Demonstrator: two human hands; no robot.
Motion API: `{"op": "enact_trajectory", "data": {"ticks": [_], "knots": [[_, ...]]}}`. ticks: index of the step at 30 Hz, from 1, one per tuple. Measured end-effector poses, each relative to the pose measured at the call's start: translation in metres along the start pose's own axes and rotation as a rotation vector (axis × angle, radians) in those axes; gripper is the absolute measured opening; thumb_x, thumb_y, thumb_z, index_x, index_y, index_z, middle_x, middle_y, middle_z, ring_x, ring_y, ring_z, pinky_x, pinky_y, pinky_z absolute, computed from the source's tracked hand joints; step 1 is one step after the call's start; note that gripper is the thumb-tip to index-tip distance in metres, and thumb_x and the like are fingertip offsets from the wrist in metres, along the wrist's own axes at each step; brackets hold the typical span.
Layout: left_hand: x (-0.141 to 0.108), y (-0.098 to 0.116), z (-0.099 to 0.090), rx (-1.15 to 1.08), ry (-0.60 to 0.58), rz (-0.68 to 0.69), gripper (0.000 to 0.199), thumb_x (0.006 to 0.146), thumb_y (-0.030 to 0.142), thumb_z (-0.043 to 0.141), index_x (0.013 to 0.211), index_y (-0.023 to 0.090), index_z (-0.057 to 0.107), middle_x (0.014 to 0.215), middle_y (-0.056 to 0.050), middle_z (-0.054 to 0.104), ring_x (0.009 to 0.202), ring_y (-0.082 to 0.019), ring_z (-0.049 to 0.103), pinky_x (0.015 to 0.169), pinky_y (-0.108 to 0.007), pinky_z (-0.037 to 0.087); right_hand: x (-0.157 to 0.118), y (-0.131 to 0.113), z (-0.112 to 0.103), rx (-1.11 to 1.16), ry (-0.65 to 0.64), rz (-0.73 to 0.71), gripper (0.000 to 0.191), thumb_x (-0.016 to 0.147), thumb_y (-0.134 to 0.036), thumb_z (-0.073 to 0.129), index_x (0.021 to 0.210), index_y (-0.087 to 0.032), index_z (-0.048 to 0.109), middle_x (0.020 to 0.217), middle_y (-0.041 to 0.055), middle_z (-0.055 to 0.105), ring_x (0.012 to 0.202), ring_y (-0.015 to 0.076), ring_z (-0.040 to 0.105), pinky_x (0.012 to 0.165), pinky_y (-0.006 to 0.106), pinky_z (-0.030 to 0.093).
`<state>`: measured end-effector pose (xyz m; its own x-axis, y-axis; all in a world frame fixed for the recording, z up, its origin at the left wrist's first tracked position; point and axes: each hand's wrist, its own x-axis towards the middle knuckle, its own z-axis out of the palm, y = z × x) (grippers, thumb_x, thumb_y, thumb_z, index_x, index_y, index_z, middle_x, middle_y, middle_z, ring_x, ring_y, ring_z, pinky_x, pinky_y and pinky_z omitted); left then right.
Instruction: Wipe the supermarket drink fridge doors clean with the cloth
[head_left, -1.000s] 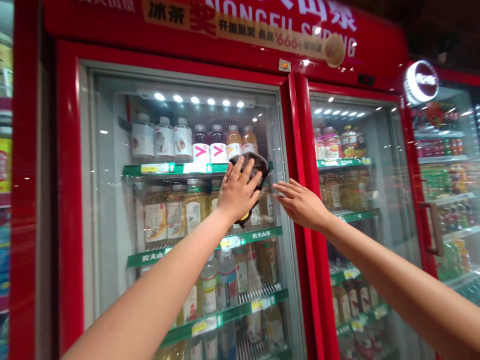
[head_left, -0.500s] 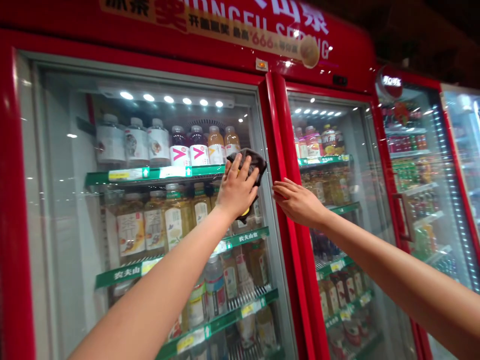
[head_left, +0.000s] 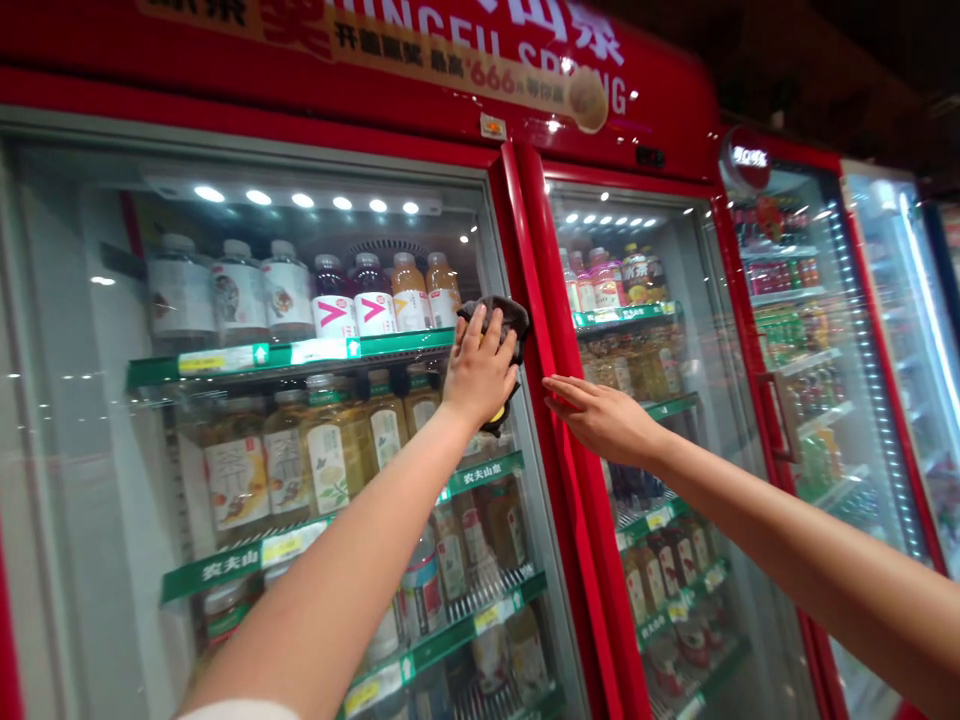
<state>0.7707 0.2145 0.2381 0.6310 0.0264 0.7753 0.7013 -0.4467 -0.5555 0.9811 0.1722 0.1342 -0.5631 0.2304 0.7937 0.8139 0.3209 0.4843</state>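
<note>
My left hand presses a dark cloth flat against the left glass door of a red drinks fridge. Its fingers are spread over the cloth, close to the door's right edge, and a small yellow patch shows below the palm. My right hand is stretched out with the fingers straight and holds nothing. Its fingertips lie at the red door frame between the two doors; whether they touch it I cannot tell. Behind the glass, bottled drinks stand in rows.
Green-edged shelves carry the bottles inside the fridge. A red sign panel runs across the top. Further right stand another red drinks fridge with a door handle and a brightly lit cooler.
The view has swung to the right, so the fridge sits further left. My left hand and the cloth have slid right across the glass, nearer the red frame. My right hand is slightly lower.
</note>
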Motion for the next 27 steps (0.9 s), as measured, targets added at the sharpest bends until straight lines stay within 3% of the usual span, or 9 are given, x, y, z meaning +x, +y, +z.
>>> {"op": "enact_trajectory", "data": {"ticks": [4,8,11,15,17,21,27], "knots": [[-0.026,0.006,0.001,0.013,-0.013,0.049,0.030,0.091,0.018,0.055,0.114,0.024,0.073,0.143,-0.012,0.062,0.145,-0.032,0.044,0.125,-0.060,0.029,-0.011,-0.004,0.000,0.005,-0.009,0.004,0.039,0.096,-0.011,0.047,0.128,-0.010,0.070,0.149,0.0181,0.057,0.137,0.0283,0.056,0.109,0.042,0.055],[-0.021,0.011,0.008,-0.030,0.167,-0.150,0.032,0.092,0.015,0.051,0.114,0.024,0.072,0.133,-0.011,0.066,0.140,-0.031,0.048,0.121,-0.058,0.036,-0.011,-0.004,-0.003,0.018,0.058,0.061,0.038,0.094,-0.012,0.051,0.127,-0.013,0.070,0.148,0.0151,0.058,0.137,0.0275,0.056,0.110,0.043,0.053],[-0.007,0.019,0.020,-0.078,0.273,-0.190,0.035,0.095,0.018,0.050,0.124,0.024,0.069,0.140,-0.013,0.061,0.146,-0.031,0.042,0.122,-0.058,0.033,-0.005,-0.003,-0.010,0.018,0.142,0.095,0.036,0.094,-0.015,0.053,0.126,-0.018,0.071,0.147,0.0123,0.060,0.136,0.0263,0.057,0.113,0.045,0.050],[0.008,0.028,0.033,-0.058,0.129,0.036,0.042,0.096,0.018,0.050,0.136,0.025,0.063,0.156,-0.012,0.051,0.151,-0.031,0.036,0.123,-0.062,0.030,0.003,-0.001,-0.021,0.010,0.223,0.173,0.034,0.097,-0.017,0.053,0.123,-0.023,0.072,0.139,0.0090,0.066,0.131,0.0256,0.059,0.112,0.045,0.051],[0.017,0.027,0.035,-0.038,0.056,0.075,0.046,0.096,0.018,0.049,0.140,0.022,0.060,0.160,-0.012,0.046,0.152,-0.032,0.034,0.123,-0.061,0.030,0.007,0.001,-0.024,0.007,0.256,0.227,0.033,0.098,-0.017,0.050,0.121,-0.023,0.073,0.135,0.0094,0.069,0.127,0.0259,0.062,0.108,0.044,0.053],[0.048,0.012,0.031,-0.036,0.003,0.087,0.048,0.097,0.021,0.046,0.143,0.017,0.058,0.163,-0.013,0.041,0.151,-0.033,0.036,0.125,-0.054,0.030,0.018,0.008,-0.021,0.016,0.263,0.285,0.035,0.098,-0.015,0.048,0.123,-0.019,0.073,0.134,0.0126,0.069,0.127,0.0265,0.062,0.106,0.043,0.055],[0.109,-0.016,0.029,-0.072,0.071,0.015,0.048,0.094,0.024,0.052,0.141,0.020,0.060,0.166,-0.009,0.036,0.152,-0.033,0.034,0.126,-0.055,0.028,0.025,0.013,-0.009,0.021,0.214,0.318,0.037,0.096,-0.014,0.048,0.124,-0.018,0.072,0.140,0.0135,0.065,0.129,0.0273,0.060,0.107,0.043,0.055]]}}
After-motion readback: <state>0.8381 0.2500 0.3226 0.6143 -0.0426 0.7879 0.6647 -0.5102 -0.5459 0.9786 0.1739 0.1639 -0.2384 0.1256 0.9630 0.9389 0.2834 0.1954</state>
